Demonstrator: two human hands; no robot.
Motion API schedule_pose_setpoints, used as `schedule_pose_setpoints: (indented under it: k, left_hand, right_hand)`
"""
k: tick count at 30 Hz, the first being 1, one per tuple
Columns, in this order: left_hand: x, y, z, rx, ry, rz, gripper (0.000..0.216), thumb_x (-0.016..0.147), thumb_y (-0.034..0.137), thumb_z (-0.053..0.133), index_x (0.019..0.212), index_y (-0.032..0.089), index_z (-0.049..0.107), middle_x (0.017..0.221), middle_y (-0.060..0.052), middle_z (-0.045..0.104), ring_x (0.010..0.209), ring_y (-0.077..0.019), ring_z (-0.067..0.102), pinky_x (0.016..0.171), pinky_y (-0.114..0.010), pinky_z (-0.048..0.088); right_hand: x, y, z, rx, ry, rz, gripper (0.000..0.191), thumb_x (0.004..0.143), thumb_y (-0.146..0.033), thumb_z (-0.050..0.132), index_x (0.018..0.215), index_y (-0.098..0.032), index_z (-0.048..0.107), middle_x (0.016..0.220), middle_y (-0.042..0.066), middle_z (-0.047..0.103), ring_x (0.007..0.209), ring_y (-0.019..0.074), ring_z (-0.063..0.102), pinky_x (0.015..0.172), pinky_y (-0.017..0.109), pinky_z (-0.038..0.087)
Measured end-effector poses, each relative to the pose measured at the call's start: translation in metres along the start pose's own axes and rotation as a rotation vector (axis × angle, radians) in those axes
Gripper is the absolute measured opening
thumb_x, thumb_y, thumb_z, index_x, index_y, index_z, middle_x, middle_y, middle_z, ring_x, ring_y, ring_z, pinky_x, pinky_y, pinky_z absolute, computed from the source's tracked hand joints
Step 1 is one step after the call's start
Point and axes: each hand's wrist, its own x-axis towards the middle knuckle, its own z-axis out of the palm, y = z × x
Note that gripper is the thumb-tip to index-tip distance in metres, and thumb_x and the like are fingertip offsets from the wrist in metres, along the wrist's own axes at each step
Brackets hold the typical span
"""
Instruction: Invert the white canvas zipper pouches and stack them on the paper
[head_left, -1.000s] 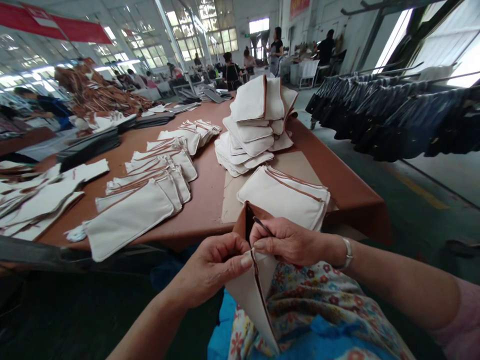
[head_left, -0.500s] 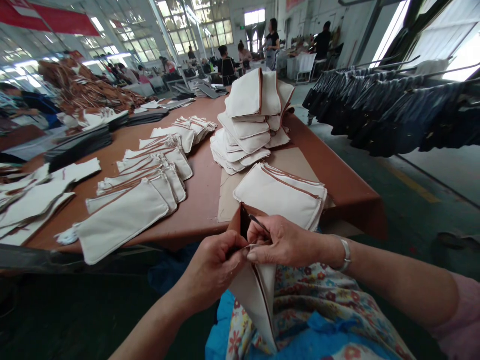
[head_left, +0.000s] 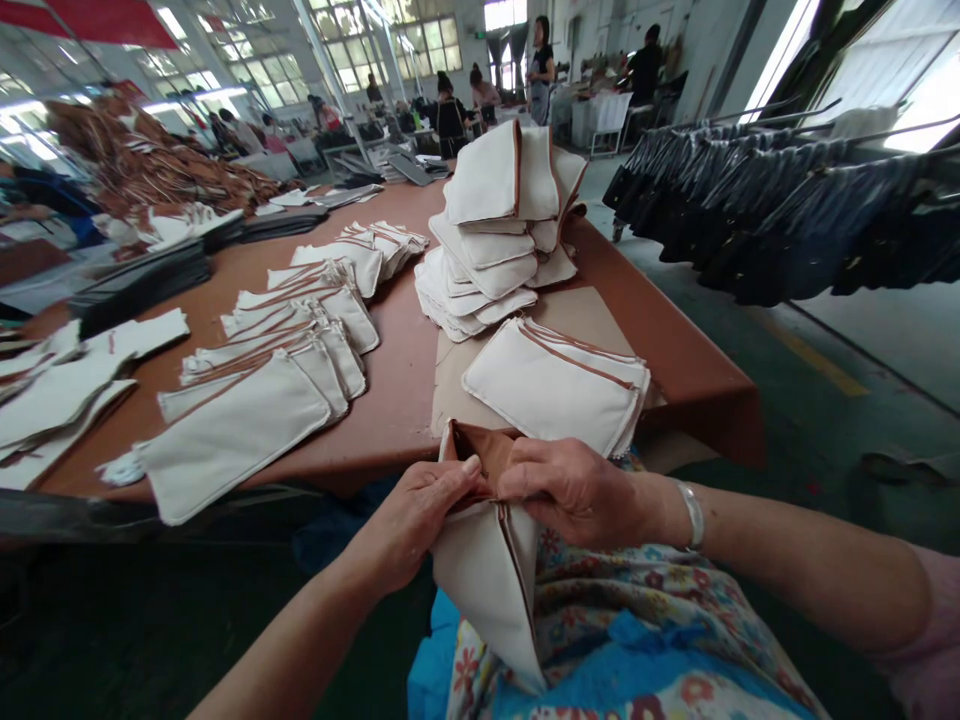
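I hold a cream canvas pouch (head_left: pixel 487 590) with brown lining over my lap, its mouth pulled open toward the table. My left hand (head_left: pixel 416 515) grips the pouch's left rim, thumb on the edge. My right hand (head_left: pixel 574 490) grips the right rim, fingers curled into the brown opening; a bracelet sits on that wrist. Just beyond my hands, a small stack of finished cream pouches (head_left: pixel 559 380) lies on a cardboard sheet at the table's near edge.
The long brown table (head_left: pixel 405 390) carries rows of flat pouches (head_left: pixel 285 350), a tall pile (head_left: pixel 499 230), dark stacks (head_left: pixel 142 285) and brown pieces far left. Dark garments (head_left: pixel 787 210) hang on a rack at right. Other people work at the far end.
My hands have spread the pouch mouth wider, so the brown lining shows. The thin dark tool seen in my right hand earlier is no longer visible. The view has shifted slightly downward.
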Motion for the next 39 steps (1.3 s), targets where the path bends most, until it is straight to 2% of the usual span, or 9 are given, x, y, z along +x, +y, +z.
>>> schedule_pose_setpoints:
  k: [4,7,13,17,24,27,30,35,39]
  left_hand:
    - [0.002,-0.001,0.002,0.012,-0.081,-0.097,0.040,0.081,0.052,0.069,0.085,0.013,0.059,0.070,0.000,0.055,0.055,-0.0088,0.045,0.050,-0.020,0.030]
    - [-0.001,0.001,0.003,0.126,-0.068,-0.033,0.040,0.080,0.052,0.069,0.081,0.014,0.056,0.067,0.002,0.049,0.054,-0.0076,0.041,0.049,-0.019,0.027]
    - [-0.010,0.013,0.003,0.479,-0.038,0.151,0.036,0.090,0.049,0.058,0.082,0.015,0.058,0.075,0.001,0.051,0.065,-0.0099,0.043,0.053,-0.018,0.032]
    - [-0.013,0.020,0.005,0.606,-0.012,0.227,0.033,0.092,0.046,0.055,0.082,0.015,0.059,0.076,0.000,0.052,0.068,-0.0107,0.045,0.053,-0.018,0.033]
    - [-0.009,0.003,0.011,0.110,-0.161,0.249,0.031,0.088,0.041,0.064,0.074,0.015,0.051,0.064,0.004,0.045,0.053,-0.0060,0.034,0.049,-0.018,0.027]
    - [-0.001,0.002,-0.003,0.052,-0.301,0.189,0.041,0.079,0.053,0.070,0.081,0.014,0.057,0.070,0.002,0.050,0.059,-0.0087,0.041,0.053,-0.020,0.031]
    - [0.006,0.013,-0.029,0.370,-0.395,0.166,0.045,0.076,0.057,0.070,0.088,0.014,0.063,0.077,-0.001,0.056,0.070,-0.0143,0.048,0.063,-0.023,0.038]
    - [0.008,0.036,-0.059,1.034,-0.206,0.386,0.029,0.090,0.041,0.057,0.073,0.018,0.064,0.068,0.002,0.055,0.070,-0.0137,0.050,0.074,-0.024,0.041]
    - [0.006,0.053,-0.039,1.101,-0.101,0.475,0.028,0.092,0.038,0.054,0.075,0.019,0.066,0.069,0.000,0.057,0.070,-0.0147,0.053,0.074,-0.024,0.041]
  right_hand:
    - [-0.010,0.009,0.002,-0.263,-0.052,-0.170,0.020,0.092,-0.017,0.045,0.100,-0.014,0.063,0.082,0.009,0.060,0.079,0.0192,0.053,0.069,0.029,0.046]
    - [-0.014,0.010,0.003,-0.204,-0.032,-0.181,0.019,0.093,-0.018,0.045,0.099,-0.014,0.062,0.082,0.008,0.061,0.079,0.0181,0.054,0.069,0.028,0.045]
    - [0.000,0.000,-0.015,0.486,-0.059,0.435,0.033,0.100,-0.039,0.041,0.099,-0.012,0.061,0.077,0.000,0.055,0.068,0.0101,0.048,0.062,0.022,0.040]
    - [0.014,-0.003,-0.024,0.510,-0.233,0.525,0.026,0.091,-0.036,0.059,0.084,-0.011,0.063,0.071,-0.002,0.052,0.064,0.0084,0.042,0.057,0.020,0.035]
    - [0.006,0.003,-0.004,0.916,-0.160,0.525,0.033,0.085,-0.042,0.065,0.079,-0.011,0.058,0.065,-0.004,0.046,0.057,0.0061,0.035,0.050,0.019,0.027]
    - [0.001,0.002,-0.002,0.872,-0.098,0.504,0.033,0.085,-0.042,0.067,0.078,-0.011,0.059,0.067,-0.003,0.047,0.059,0.0063,0.036,0.051,0.019,0.026]
    - [-0.001,0.005,-0.011,0.841,-0.098,0.511,0.035,0.084,-0.044,0.067,0.076,-0.011,0.058,0.065,-0.004,0.045,0.056,0.0063,0.035,0.049,0.020,0.025]
    - [0.000,0.035,-0.047,0.470,-0.188,0.489,0.029,0.089,-0.038,0.060,0.077,-0.012,0.061,0.066,-0.001,0.053,0.059,0.0089,0.044,0.055,0.022,0.032]
    - [0.023,0.034,-0.061,-0.085,0.024,0.348,0.021,0.089,-0.032,0.062,0.094,-0.012,0.066,0.089,0.008,0.066,0.083,0.0171,0.060,0.078,0.029,0.043]
